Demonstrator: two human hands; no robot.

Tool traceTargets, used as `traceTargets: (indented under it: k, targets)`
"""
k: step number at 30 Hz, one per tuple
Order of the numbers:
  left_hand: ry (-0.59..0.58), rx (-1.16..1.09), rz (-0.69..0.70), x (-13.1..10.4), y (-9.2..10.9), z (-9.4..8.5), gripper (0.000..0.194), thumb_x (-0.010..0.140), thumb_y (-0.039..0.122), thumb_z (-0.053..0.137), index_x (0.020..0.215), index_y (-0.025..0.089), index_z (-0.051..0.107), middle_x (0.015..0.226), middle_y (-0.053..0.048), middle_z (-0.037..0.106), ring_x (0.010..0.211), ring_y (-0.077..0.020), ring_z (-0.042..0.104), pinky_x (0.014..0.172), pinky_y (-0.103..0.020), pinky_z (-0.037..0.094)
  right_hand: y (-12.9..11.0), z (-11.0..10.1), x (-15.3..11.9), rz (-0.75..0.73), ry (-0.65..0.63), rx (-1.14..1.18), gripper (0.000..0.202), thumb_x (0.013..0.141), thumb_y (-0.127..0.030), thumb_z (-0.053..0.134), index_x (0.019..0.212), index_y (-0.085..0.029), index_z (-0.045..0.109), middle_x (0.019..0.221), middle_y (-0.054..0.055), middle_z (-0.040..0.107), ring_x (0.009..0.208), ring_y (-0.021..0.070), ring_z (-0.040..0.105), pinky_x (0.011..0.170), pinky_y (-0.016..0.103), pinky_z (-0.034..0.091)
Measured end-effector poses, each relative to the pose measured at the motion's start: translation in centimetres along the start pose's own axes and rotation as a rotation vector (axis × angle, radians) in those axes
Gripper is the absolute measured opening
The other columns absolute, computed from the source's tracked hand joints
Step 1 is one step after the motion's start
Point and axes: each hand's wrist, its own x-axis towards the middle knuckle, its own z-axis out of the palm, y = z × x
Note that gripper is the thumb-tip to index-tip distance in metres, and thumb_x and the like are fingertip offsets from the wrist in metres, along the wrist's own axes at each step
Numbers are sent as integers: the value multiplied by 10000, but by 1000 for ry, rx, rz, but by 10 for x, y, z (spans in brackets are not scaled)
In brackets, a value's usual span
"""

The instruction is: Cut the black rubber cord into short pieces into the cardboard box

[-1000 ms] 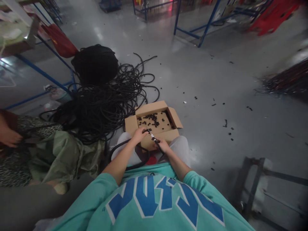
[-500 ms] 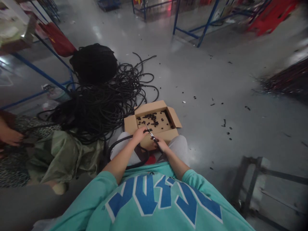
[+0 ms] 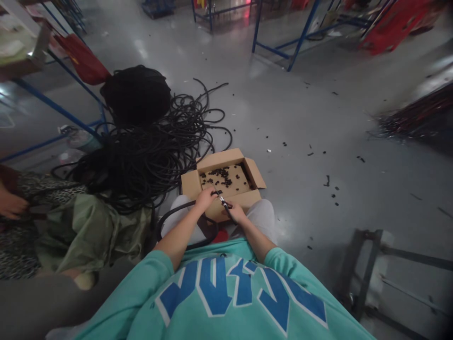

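My left hand [image 3: 204,199] is closed on a black hose [image 3: 177,206], whose end sticks out past the fingertips above the box. The hose loops back over my lap. My right hand [image 3: 235,211] is closed around the dark handles of a pair of scissors [image 3: 222,201]. Their metal blades meet the hose end just in front of my left fingers. Under both hands, between my knees, stands an open cardboard box [image 3: 231,199]. Several short black cut pieces [image 3: 223,175] lie scattered inside it.
A large tangle of black hose [image 3: 141,156] and a dark round bundle [image 3: 136,94] lie ahead left. A co-worker's hand [image 3: 12,204] is at far left. Small black scraps [image 3: 327,180] dot the floor to the right. A metal frame [image 3: 368,269] stands at lower right.
The scissor blades, spread apart at the hose end before, now look closer together on it. My hands have hardly moved; the view has shifted slightly.
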Motion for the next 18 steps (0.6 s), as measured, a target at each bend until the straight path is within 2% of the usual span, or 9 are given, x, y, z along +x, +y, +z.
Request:
traceTargets:
  k: [4,11,18]
  targets:
    - [-6,22,-26,0,1,0,141,747,231,507,837,165,594,862,-64,640,809,-180,565,706,-276,401,-1,1,-1,7,31,-7,466,517,-139,645,978,-197,624,554,-52,532,447,73,449,455,189,334]
    - [23,92,23,-8,8,0,180,745,238,514,895,193,603,921,-66,641,857,-205,567,720,-290,395,-10,1,-8,73,-129,200,498,557,-180,599,1052,-179,549,494,-83,439,405,56,381,413,178,290]
    - [64,128,-31,-11,11,4,174,766,228,500,911,209,595,941,-54,632,892,-188,558,758,-284,396,-10,3,-4,38,-26,103,431,538,-147,605,969,-150,592,443,-83,423,388,62,384,418,183,288]
